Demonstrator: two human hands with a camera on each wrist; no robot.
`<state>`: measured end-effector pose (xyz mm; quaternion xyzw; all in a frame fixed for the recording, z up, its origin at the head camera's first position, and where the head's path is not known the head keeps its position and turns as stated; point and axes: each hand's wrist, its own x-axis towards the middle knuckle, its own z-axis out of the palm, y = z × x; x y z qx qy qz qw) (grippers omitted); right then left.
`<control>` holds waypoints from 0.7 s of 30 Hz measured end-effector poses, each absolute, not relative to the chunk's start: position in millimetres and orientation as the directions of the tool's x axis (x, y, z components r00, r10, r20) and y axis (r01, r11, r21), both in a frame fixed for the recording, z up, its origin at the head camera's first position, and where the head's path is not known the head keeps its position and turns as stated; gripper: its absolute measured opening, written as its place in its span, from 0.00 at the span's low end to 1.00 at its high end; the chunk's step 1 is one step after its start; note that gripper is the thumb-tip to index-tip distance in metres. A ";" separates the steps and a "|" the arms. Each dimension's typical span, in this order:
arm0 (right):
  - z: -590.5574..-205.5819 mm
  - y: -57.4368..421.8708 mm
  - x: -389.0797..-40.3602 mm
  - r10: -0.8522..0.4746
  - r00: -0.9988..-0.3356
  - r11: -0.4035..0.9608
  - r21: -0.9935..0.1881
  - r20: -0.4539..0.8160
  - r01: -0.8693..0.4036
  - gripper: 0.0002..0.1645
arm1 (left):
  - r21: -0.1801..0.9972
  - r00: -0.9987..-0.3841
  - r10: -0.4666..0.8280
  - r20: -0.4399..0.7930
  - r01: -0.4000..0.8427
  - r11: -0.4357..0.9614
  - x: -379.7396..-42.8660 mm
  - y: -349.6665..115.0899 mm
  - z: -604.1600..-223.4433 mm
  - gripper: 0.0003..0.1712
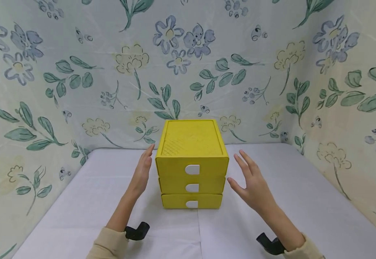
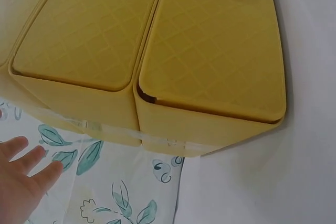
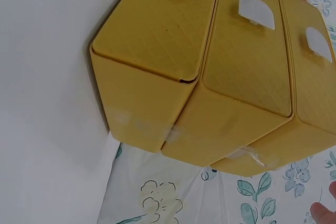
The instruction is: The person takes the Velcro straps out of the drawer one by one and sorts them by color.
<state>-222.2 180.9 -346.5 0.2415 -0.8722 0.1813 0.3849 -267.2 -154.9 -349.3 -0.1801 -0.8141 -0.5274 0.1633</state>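
A yellow box of three stacked drawers (image 1: 191, 185) stands upright in the middle of the table, each drawer front bearing a white half-round handle (image 1: 192, 169). To its left is my left hand (image 1: 141, 171), fingers extended and holding nothing. On the other side my right hand (image 1: 252, 183) has its fingers spread, also with nothing in it. In the left wrist view, the drawer fronts (image 2: 215, 45) are all pushed in, and the fingers (image 2: 37, 161) are apart from the box. The right wrist view shows the box's side (image 3: 142, 98) with clear tape across it.
A white cloth (image 1: 87, 201) covers the table. Behind and at both sides hang fabric walls (image 1: 188, 90) printed with flowers and leaves. Black wrist mounts (image 1: 137, 231) sit below both wrists, next to the beige sleeves (image 1: 108, 244).
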 end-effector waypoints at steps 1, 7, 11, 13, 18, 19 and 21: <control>-346.5 179.4 -221.5 -0.283 -0.572 0.813 -0.124 0.770 -0.569 0.39 | 0.797 -0.877 0.121 0.464 0.473 0.375 -266.8 -153.4 -348.6 0.31; -344.7 169.3 -218.8 -0.300 -0.488 0.796 -0.067 0.820 -0.602 0.41 | 0.804 -0.867 0.106 0.487 0.493 0.332 -265.4 -146.3 -346.6 0.29; -343.5 164.1 -216.3 -0.309 -0.495 0.791 -0.070 0.812 -0.608 0.41 | 0.816 -0.866 0.107 0.488 0.497 0.294 -263.6 -142.7 -346.0 0.29; -343.6 161.7 -215.5 -0.316 -0.499 0.786 -0.072 0.807 -0.613 0.40 | 0.816 -0.863 0.107 0.494 0.503 0.286 -263.4 -141.7 -345.8 0.29; -346.1 153.9 -217.2 -0.346 -0.448 0.757 -0.038 0.824 -0.653 0.38 | 0.809 -0.853 0.077 0.517 0.516 0.281 -264.6 -139.8 -344.4 0.29; -346.7 152.3 -217.7 -0.349 -0.434 0.752 -0.029 0.830 -0.659 0.38 | 0.808 -0.852 0.068 0.520 0.516 0.284 -264.8 -139.3 -343.9 0.29; -347.9 149.1 -218.4 -0.354 -0.413 0.746 -0.013 0.839 -0.666 0.37 | 0.805 -0.848 0.055 0.528 0.520 0.287 -265.0 -138.1 -342.6 0.29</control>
